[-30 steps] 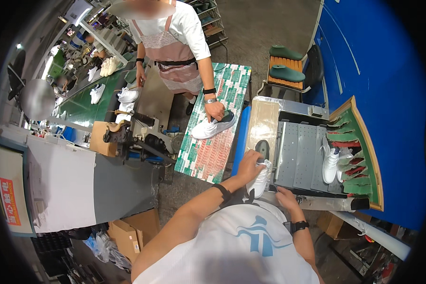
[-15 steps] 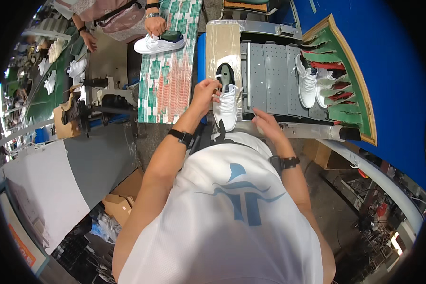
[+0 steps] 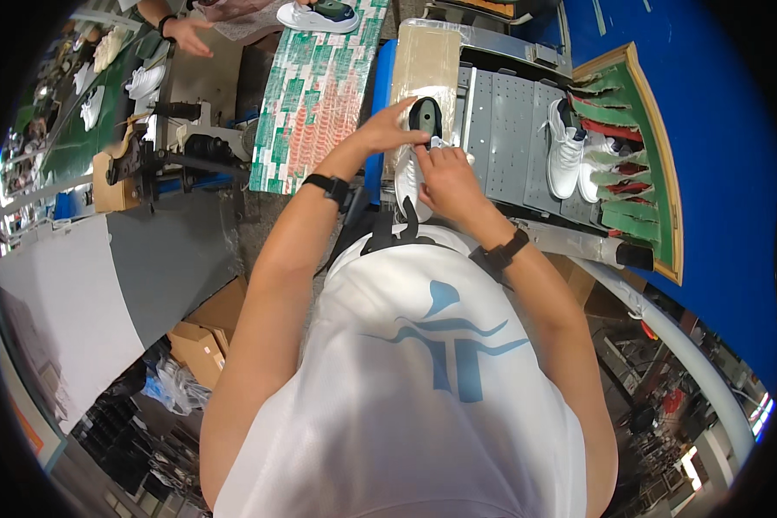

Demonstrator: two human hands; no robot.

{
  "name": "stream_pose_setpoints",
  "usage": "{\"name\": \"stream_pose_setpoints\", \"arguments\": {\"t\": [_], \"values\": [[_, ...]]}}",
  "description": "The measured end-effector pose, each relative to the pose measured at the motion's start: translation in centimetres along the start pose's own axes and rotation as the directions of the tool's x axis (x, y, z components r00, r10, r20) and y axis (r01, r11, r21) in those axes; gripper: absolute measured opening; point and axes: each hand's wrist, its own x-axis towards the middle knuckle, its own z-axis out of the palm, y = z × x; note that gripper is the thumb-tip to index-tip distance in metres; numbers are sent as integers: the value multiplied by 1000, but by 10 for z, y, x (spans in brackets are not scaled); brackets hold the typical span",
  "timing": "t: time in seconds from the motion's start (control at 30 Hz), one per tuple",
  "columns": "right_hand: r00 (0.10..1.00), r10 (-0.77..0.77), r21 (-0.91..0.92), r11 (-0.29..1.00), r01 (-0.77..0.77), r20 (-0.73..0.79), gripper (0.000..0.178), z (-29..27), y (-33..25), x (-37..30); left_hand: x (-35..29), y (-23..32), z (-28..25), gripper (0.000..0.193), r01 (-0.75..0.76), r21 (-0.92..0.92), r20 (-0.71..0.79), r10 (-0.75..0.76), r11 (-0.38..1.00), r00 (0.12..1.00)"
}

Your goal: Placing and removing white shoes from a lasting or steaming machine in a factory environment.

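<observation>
A white sneaker (image 3: 408, 183) lies on the tan board, its toe toward me and its dark-lined opening, with a green last (image 3: 427, 118) in it, farther away. My left hand (image 3: 383, 132) is at the left of the opening; its thumb reaches across to the tongue and its fingers lie along the collar. From the right, my right hand (image 3: 451, 180) closes its curled fingers at the tongue and upper laces. These fingers cover much of the lacing, and whether a lace is pinched between them cannot be seen.
Two more white sneakers (image 3: 565, 157) stand on the grey slatted conveyor (image 3: 502, 129), beside a wood-framed opening with green strips (image 3: 628, 207). Leftward is a taped green-and-white table (image 3: 278, 148). A co-worker's hand (image 3: 190, 36) and another white sneaker (image 3: 312, 18) appear at the far edge.
My right hand has moved left from the conveyor edge onto the sneaker. My left hand has shifted from pinching near the laces to the collar. The view has moved slightly.
</observation>
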Motion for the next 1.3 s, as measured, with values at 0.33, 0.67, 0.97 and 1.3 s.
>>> {"name": "stream_pose_setpoints", "arguments": {"t": [0.33, 0.67, 0.97, 1.3], "values": [[882, 410, 783, 461, -418, 230, 64, 26, 6, 3, 22, 1, 9, 96, -115, 190, 3, 116, 975, 993], [907, -51, 697, 659, -283, 417, 66, -6, -8, -37, 17, -12, 9, 98, -54, 1, 51, 54, 999, 997], [938, 346, 321, 890, -323, -15, 78, -3, 8, -37, -3, 17, 30, 102, -22, -59, -59, 18, 998, 998], [868, 380, 489, 719, -494, 319, 73, -63, -23, -123, 6, -5, 19, 97, 18, -81, -22, -20, 997, 1000]]}}
